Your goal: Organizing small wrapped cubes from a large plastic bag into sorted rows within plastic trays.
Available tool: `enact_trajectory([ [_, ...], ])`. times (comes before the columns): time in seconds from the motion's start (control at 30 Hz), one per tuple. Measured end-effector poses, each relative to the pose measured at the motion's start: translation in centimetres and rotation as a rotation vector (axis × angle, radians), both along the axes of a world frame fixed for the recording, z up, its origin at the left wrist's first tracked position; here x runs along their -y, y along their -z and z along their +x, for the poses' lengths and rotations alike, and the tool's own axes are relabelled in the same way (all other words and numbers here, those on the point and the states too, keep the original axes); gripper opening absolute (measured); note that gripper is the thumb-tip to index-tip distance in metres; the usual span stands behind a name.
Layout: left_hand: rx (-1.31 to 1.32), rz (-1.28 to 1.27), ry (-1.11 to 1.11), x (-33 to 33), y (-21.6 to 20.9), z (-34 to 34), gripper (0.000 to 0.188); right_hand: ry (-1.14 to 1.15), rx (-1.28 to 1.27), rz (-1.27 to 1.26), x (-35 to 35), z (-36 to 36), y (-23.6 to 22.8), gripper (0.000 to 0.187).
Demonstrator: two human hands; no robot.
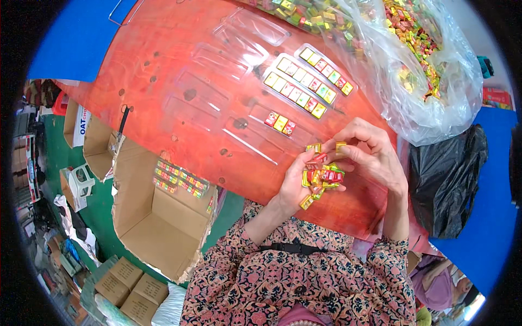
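Note:
My left hand [293, 182] is palm up and cupped round a heap of small wrapped candies [324, 176] in red and yellow. Above that heap, my right hand [375, 155] pinches one yellow wrapped candy [340, 148] between thumb and fingers. Just beyond my hands lies a clear plastic tray [253, 118] with three candies [280, 123] side by side in it, red, yellow and red. Farther off, clear trays hold full rows of candies [295, 95]. Some empty clear trays [196, 100] lie to their left.
A big clear plastic bag [402, 108] full of loose candies stands at the far right of the red table [163, 114]. Below it hangs a black plastic bag [448, 179]. At the left, an open cardboard box [163, 228] stands by the table edge, with packed candy trays [180, 178] inside.

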State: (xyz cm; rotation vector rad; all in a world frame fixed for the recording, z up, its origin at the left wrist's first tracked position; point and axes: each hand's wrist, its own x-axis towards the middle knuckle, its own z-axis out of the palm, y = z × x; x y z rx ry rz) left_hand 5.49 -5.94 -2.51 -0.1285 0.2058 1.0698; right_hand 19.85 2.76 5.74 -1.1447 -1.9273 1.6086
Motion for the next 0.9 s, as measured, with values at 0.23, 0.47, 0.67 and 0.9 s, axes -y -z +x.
enact_trajectory([
  [0.23,0.030,0.033,0.012,-0.2,-0.3,-0.2,0.055,0.141,-0.489,-0.321,-1.1,0.2,1.5,0.018],
  [0.47,0.012,0.016,0.034,-0.1,0.0,0.1,0.055,0.200,-0.661,-0.564,-0.9,0.4,1.9,0.021],
  [0.67,0.018,-0.015,0.023,0.7,1.0,-0.1,0.053,0.202,-0.348,-0.529,0.4,0.4,0.5,0.019],
  [0.9,0.045,0.012,-0.034,0.4,0.2,-0.2,0.054,-0.269,0.129,0.162,2.0,0.5,-1.5,0.023],
])
